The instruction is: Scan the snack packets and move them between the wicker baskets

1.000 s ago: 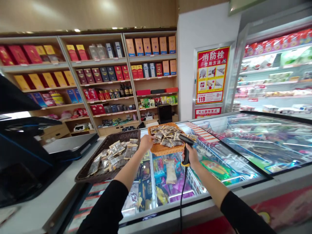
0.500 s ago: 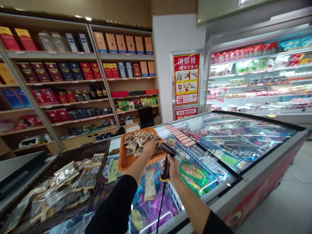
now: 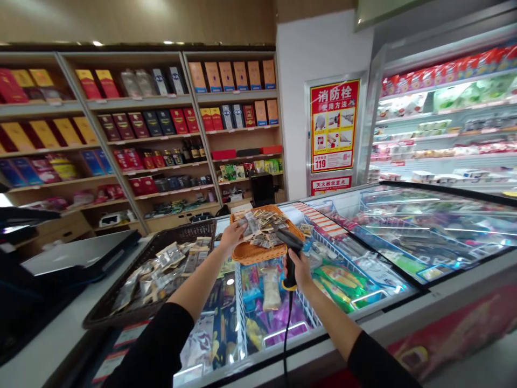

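My right hand [image 3: 299, 268] is wrapped round the grip of a black and yellow barcode scanner [image 3: 290, 242], whose cord hangs down over the freezer. In my left hand [image 3: 233, 237], at the left rim of an orange wicker basket [image 3: 254, 255], the fingers are closed on a small silvery packet [image 3: 252, 222]. Several small brown and clear packets [image 3: 271, 220] lie heaped in that basket. To its left, a dark brown wicker basket [image 3: 105, 309] holds more flat packets [image 3: 172, 256]. Both baskets rest on or beside the glass freezer top.
Under the glass of the chest freezer [image 3: 398, 249] are bagged frozen goods. A grey flat device [image 3: 76, 258] stands on the left counter. Shelves of boxed goods [image 3: 151, 124] line the back wall, and a lit fridge [image 3: 444, 134] stands at right.
My left hand has moved left from the middle of the heap to the basket's left side, now with a packet. The view has turned left; the scanner stays in my right hand.
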### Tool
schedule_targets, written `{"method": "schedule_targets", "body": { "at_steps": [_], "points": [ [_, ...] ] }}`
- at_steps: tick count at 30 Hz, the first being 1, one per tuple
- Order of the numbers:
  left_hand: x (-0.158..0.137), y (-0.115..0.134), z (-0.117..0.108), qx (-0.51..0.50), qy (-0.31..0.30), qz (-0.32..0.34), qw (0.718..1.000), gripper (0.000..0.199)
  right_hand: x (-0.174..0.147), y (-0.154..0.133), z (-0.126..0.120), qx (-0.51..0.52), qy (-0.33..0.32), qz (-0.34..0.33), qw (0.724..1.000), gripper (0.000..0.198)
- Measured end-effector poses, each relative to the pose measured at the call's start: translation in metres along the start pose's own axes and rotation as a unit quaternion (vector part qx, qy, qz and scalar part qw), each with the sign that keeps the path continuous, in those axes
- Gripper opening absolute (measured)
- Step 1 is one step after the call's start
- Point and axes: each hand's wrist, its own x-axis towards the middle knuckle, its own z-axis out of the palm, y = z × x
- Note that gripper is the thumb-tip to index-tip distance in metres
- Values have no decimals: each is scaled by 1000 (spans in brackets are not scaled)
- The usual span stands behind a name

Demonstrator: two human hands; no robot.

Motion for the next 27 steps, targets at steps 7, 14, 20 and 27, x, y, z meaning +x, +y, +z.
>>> {"method": "schedule_targets", "body": {
  "at_steps": [7,14,20,27],
  "points": [
    [-45,-22,-74,-61,18,-22,998,47,-34,21,61,-23,-114,22,993,40],
    [-36,-51,-77,-58,49,11,997,50,-50,39,66,-133,-162,-18,978,36],
    [-32,-59,-76,-64,19,26,997,51,-53,39,68,-201,-173,-35,964,35],
    [-36,-54,-77,-18,31,12,999,47,-55,42,66,-214,-168,-25,962,30]
  ]
}}
